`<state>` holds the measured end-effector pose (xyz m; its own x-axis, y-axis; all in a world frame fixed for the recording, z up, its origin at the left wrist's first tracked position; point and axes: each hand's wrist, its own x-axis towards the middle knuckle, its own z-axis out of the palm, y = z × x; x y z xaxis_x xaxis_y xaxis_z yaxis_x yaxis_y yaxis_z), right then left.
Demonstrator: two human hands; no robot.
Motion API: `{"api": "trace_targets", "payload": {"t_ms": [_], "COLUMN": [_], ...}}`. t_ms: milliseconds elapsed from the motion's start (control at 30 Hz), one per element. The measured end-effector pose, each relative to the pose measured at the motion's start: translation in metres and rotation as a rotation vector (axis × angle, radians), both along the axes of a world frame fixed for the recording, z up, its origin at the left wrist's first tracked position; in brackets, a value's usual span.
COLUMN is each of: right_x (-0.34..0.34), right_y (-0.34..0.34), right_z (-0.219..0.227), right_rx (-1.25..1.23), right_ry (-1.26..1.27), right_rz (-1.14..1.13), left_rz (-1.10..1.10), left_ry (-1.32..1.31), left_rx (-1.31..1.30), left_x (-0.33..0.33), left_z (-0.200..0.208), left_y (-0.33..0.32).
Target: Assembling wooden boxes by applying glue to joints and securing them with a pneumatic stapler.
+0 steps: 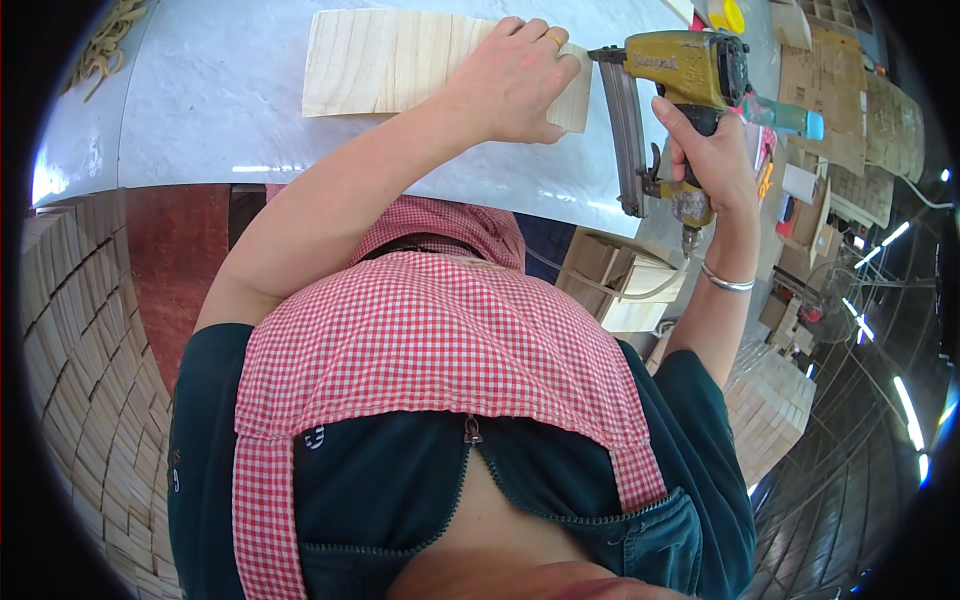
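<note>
A pale wooden piece with a plain flat face lies lengthwise on the light table. My left hand is closed over its right end, fingers bent across the far edge and thumb at the near edge. In my right hand is an air nail gun with a worn gold-coloured body, gripped by its dark handle. The gun's nose points left, close to the wooden piece's right end; I cannot tell if they touch. Its long magazine runs toward me, and a hose joins the handle's lower end.
The pale table ends just in front of my checked apron. Tan strips lie at its far left. A yellow round lid and a clear bottle are beyond the gun. Stacked wood stands left; wooden boxes sit below the table's right side.
</note>
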<state>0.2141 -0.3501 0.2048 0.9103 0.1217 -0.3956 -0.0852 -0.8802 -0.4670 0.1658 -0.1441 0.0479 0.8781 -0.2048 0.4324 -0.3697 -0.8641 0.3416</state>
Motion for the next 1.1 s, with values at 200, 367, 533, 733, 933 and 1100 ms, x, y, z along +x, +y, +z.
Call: {"api": "trace_targets", "payload": {"t_ms": [200, 367, 533, 733, 933, 1100], "right_x": [-0.008, -0.015, -0.038, -0.070, -0.092, -0.092], "right_y": [0.000, 0.000, -0.010, -0.005, 0.007, 0.009], "right_z": [-0.005, -0.004, 0.005, 0.012, 0.009, 0.001], "right_rx": [0.091, 0.151, 0.162, 0.224, 0.218, 0.253], "right_ry": [-0.005, -0.046, -0.091, -0.066, 0.017, 0.032], "right_rz": [-0.040, -0.050, -0.070, -0.063, -0.007, -0.036], "left_rz": [-0.016, 0.035, -0.095, -0.059, 0.025, -0.013], "left_ry": [-0.008, 0.020, 0.724, 0.501, 0.348, 0.442], "left_rx": [-0.007, -0.007, -0.144, -0.064, -0.146, -0.190], "left_x": [0.001, -0.014, -0.063, -0.071, -0.068, -0.067], "left_z": [-0.002, 0.012, 0.041, 0.039, 0.026, 0.035], "left_y": [0.001, 0.034, 0.167, 0.155, 0.119, 0.116]}}
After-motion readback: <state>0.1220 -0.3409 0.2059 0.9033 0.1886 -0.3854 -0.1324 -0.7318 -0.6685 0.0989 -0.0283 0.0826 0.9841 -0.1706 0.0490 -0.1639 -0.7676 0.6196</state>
